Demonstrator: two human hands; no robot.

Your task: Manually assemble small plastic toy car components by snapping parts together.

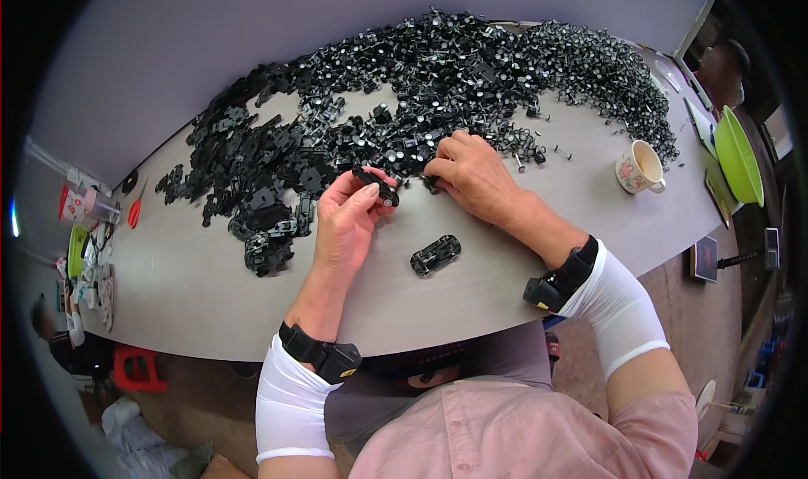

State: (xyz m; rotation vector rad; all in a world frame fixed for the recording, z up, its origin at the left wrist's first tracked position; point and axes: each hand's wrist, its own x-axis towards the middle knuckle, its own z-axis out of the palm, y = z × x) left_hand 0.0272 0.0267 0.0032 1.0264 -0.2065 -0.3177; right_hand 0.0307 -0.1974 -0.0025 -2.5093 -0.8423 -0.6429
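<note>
My left hand (347, 218) holds a small black toy-car chassis (376, 185) between thumb and fingers, raised a little above the grey table (210, 285). My right hand (473, 176) rests on the table just to its right, fingers curled down onto a small black part (431, 183) at the near edge of a big heap of black wheel-and-axle parts (471, 66). One black toy-car piece (435, 254) lies alone on the table in front of both hands. Both wrists wear black bands and white sleeves.
A pile of flat black chassis pieces (252, 176) spreads to the left. A patterned mug (640, 167) stands at the right, a green bowl (739, 155) beyond it. Red scissors (135, 212) and small containers (84, 226) sit at the far left edge.
</note>
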